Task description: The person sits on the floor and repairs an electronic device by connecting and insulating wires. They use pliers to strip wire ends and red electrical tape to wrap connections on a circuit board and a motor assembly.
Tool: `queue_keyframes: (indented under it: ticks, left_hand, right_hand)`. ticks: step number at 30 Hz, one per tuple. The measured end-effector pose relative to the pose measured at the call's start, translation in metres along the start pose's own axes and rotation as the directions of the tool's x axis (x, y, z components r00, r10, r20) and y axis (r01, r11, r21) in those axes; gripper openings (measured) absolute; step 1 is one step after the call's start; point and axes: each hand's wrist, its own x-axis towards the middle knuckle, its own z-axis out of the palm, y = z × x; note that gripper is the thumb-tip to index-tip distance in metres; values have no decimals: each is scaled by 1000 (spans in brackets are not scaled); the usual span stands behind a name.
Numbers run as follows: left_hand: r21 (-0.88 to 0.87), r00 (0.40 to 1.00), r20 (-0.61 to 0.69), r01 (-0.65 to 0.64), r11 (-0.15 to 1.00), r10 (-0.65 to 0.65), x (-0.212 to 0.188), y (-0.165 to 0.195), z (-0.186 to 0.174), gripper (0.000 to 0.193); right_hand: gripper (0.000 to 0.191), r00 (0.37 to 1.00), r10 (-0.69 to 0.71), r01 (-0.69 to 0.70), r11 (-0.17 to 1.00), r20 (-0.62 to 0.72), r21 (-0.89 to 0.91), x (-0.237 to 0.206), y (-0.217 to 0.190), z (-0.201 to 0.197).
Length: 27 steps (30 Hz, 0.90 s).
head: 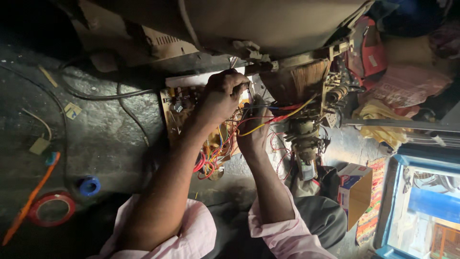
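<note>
My left hand (pixel 221 93) is curled over a yellowish circuit board (pixel 178 108) under the back of an old picture-tube set (pixel 268 29), its fingers pinched on something small near the set's edge; what it grips is hidden. My right hand (pixel 253 128) reaches into a tangle of red, yellow and blue wires (pixel 218 151) beside the tube's neck and copper coil (pixel 301 81). Its fingers are buried among the wires.
On the dark floor at left lie a red tape roll (pixel 51 209), a blue tape roll (pixel 89 185), an orange-handled tool (pixel 28 201) and black cables (pixel 103 93). A small cardboard box (pixel 355 189) and a blue-framed open case (pixel 421 201) stand at right.
</note>
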Motion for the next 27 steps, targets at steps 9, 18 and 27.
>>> queue_keyframes:
  ticks: [9,18,27]
  left_hand:
    - [49,986,-103,-128,991,132,-8,-14,13,9]
    - [179,988,-82,-114,977,130,-10,-17,18,16]
    - [172,983,-79,-150,974,166,-11,-9,13,29]
  right_hand:
    - [22,998,62,-63,995,17,81,0,2,5]
    - [25,997,68,-70,995,25,77,-2,9,11]
    - [30,999,8,-9,1000,47,30,-7,18,19]
